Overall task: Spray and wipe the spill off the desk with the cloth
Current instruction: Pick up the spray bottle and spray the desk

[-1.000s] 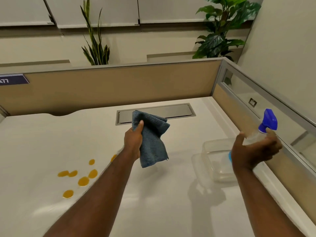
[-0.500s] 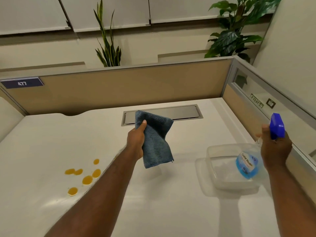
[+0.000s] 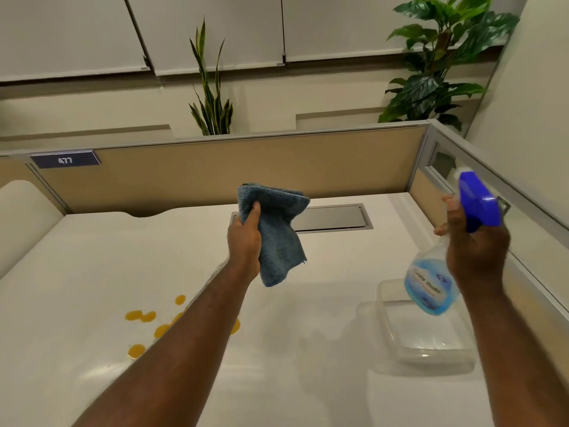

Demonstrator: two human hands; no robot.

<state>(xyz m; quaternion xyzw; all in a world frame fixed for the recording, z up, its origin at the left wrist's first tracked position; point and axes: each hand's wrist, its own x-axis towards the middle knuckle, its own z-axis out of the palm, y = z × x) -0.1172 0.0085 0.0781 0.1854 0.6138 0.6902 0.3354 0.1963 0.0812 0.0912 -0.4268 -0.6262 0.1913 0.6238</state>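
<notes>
My left hand (image 3: 244, 241) grips a folded blue cloth (image 3: 277, 238) and holds it up in the air over the middle of the white desk (image 3: 77, 272). My right hand (image 3: 475, 245) is closed around the neck of a clear spray bottle (image 3: 428, 288) with blue liquid and a blue trigger head, lifted above the desk on the right. The spill (image 3: 144, 322) is several orange-yellow drops on the desk at the lower left, partly hidden under my left forearm.
An open clear plastic container (image 3: 431, 340) sits on the desk below the bottle. A metal cable hatch (image 3: 335, 217) lies at the desk's back. Beige partition panels (image 3: 215, 171) close off the back and right sides, with plants behind.
My right hand has lifted the spray bottle up out of the container area and turned it upright. The cloth hand stays raised, and the camera view has shifted.
</notes>
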